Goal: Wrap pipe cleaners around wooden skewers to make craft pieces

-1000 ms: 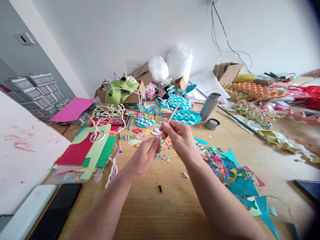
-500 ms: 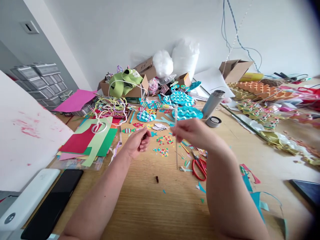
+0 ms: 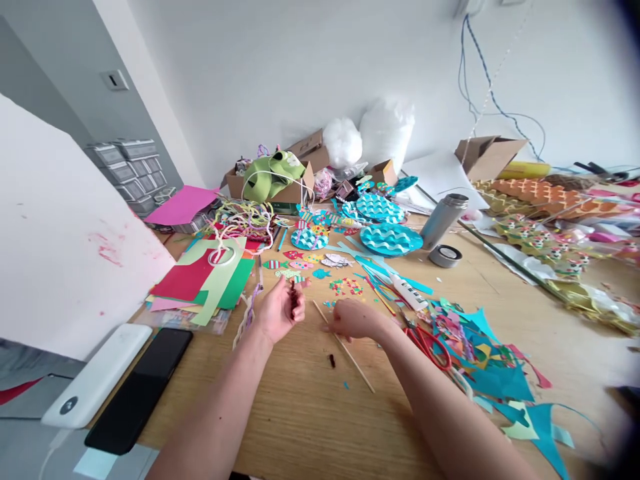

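My left hand (image 3: 281, 310) is closed around a dark brown, fuzzy-looking strip (image 3: 293, 300), held upright between the fingers. To its right, my right hand (image 3: 353, 320) has its fingertips pinched at a thin wooden stick (image 3: 357, 368), which slants low over the table. Whether the stick rests on the wood is hard to tell. A small dark brown piece (image 3: 332, 361) lies just left of the stick. Beyond the hands are paper fish (image 3: 301, 265) in several colours and a scatter of tiny paper bits (image 3: 346, 287).
Red-handled scissors (image 3: 429, 347), a white glue tube (image 3: 409, 292) and blue paper scraps (image 3: 500, 373) lie on the right. Behind stand a steel flask (image 3: 444, 223) and blue wavy discs (image 3: 391, 239). Coloured paper (image 3: 227, 283), a black phone (image 3: 140, 390) and a white power bank (image 3: 97, 377) are left.
My right hand has lowered and moved closer to my left, and the stick has gone from upright to slanting low. My left hand has turned, showing the brown strip. The view has shifted.
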`<move>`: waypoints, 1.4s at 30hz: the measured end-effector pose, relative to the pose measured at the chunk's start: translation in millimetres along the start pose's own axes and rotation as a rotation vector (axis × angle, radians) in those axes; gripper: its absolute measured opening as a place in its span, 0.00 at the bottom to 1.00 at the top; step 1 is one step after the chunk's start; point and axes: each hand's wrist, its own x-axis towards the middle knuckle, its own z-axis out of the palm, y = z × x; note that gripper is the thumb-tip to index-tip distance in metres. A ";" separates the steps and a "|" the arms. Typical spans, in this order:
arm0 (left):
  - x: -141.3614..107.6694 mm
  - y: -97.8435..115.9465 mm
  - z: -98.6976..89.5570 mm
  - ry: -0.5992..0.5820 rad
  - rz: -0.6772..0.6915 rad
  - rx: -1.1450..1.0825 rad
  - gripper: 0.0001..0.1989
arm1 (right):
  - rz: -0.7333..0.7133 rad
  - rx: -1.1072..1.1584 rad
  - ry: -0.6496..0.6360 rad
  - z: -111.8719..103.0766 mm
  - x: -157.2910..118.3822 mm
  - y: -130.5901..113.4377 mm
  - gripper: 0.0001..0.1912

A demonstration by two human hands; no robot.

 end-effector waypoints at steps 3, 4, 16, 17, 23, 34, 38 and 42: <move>1.6 -7.9 0.2 -0.006 -0.032 0.098 0.25 | 0.031 0.015 0.207 1.1 -15.7 0.3 0.18; 1.9 -10.7 0.5 -0.001 -0.034 0.146 0.26 | 0.032 0.041 0.266 2.0 -20.6 0.0 0.18; -0.8 -49.0 13.5 0.024 0.000 0.477 0.31 | -0.230 0.908 0.399 47.4 -26.7 -11.8 0.17; -1.3 -49.5 14.1 0.028 0.014 0.482 0.31 | -0.217 0.954 0.406 48.2 -26.2 -11.1 0.18; -3.8 -41.0 17.2 0.018 0.082 0.439 0.23 | -0.139 1.041 0.642 46.1 -23.8 1.9 0.17; -3.0 -38.0 15.8 0.078 0.248 0.577 0.20 | -0.111 1.110 0.843 44.1 -22.6 9.3 0.17; 0.8 -41.2 11.9 0.095 0.360 0.722 0.14 | -0.129 1.123 0.807 44.6 -21.5 11.3 0.18; 3.0 -43.7 10.6 0.107 0.411 0.773 0.11 | -0.158 1.150 0.752 44.3 -19.8 13.2 0.17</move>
